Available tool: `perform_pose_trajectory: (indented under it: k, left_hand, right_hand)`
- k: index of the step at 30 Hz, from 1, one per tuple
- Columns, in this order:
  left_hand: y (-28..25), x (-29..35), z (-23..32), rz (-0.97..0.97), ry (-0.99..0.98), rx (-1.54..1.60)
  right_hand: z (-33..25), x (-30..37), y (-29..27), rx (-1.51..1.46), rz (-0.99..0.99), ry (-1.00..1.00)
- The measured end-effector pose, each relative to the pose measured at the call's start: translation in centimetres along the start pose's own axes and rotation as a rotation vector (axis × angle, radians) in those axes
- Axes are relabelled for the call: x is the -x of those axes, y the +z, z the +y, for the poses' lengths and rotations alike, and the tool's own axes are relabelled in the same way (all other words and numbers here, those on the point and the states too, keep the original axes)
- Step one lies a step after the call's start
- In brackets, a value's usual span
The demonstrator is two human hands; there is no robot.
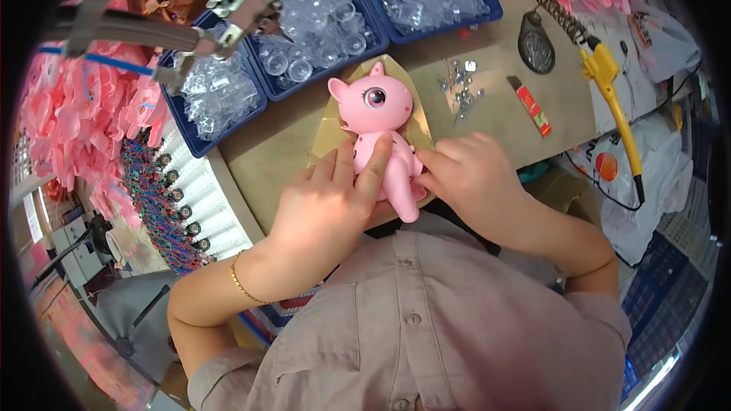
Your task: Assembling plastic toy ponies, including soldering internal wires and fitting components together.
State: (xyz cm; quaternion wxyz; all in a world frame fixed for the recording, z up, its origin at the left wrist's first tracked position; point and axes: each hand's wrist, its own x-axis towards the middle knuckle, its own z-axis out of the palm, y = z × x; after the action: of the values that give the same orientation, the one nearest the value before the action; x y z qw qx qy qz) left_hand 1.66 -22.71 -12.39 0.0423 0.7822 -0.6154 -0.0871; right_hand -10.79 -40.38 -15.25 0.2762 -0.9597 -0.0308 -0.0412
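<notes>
A pink plastic toy pony with one large printed eye lies face up in front of me, over a yellowish pad on the bench. My left hand is closed on the left side of its body, with the fingers laid over the belly. On the other side my right hand pinches the toy low down near the leg, its fingertips partly hidden. Several small screws lie loose just right of the toy's head.
Blue bins of clear plastic parts stand behind the toy. A metal tool hangs at upper left. Pink parts and bundled wires fill the left. A red-wrapped blade, dark oval object and yellow-handled tool lie right.
</notes>
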Motion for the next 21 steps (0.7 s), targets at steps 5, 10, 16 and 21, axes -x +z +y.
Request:
perform_pose_trajectory:
  k: [5,10,16,21]
  left_hand:
    - [1.7,1.1,0.2,0.155,-0.11,0.107]
    - [2.3,1.7,0.9,0.321,-0.18,0.189]
    - [3.6,2.2,0.8,0.31,-0.221,0.137]
    - [4.0,2.6,0.8,0.262,-0.23,0.103]
  right_hand:
    - [1.6,-4.5,-2.3,-0.393,-0.335,0.163]
    - [0.6,-11.8,0.4,0.065,0.151,0.07]
    - [0.6,-12.4,1.9,-0.349,-0.075,0.341]
    - [-0.4,-12.1,3.3,-0.078,0.05,0.189]
